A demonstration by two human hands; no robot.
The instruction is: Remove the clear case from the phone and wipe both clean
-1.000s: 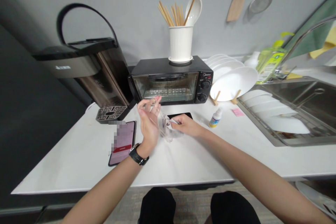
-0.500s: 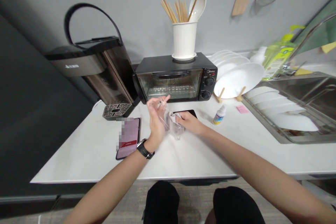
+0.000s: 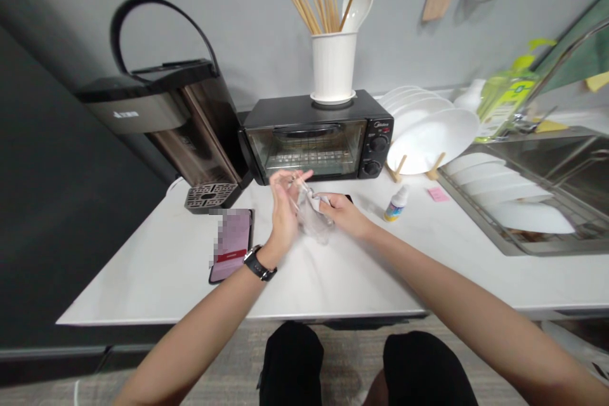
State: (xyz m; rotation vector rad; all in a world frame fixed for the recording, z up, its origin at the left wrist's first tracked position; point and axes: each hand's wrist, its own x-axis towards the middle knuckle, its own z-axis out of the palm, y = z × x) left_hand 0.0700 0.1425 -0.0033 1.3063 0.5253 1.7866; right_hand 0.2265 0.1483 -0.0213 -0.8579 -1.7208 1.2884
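Above the counter, my left hand (image 3: 283,206), wearing a black watch (image 3: 259,263), has its fingers curled around a clear, see-through item (image 3: 314,226) that looks like clear-framed glasses. Blur smears its outline. My right hand (image 3: 343,212) pinches a pale grey cloth (image 3: 314,201) against it, close beside the left fingers. Behind my right hand a dark flat object is mostly hidden. A phone (image 3: 233,241) lies left of my left wrist. To the right of my right hand stands a small white spray bottle (image 3: 396,204) with a blue and yellow label.
A black toaster oven (image 3: 309,149) stands behind my hands, bearing a white cup (image 3: 333,66) of chopsticks and a spoon. To its left is a water dispenser (image 3: 190,120). White plates (image 3: 432,141) stand in a rack at right, beside a pink note (image 3: 438,194) and a sink (image 3: 495,235).
The right hand has shifted slightly left toward the left hand, and the cloth and clear item have turned a little between them. The whole view has moved slightly.
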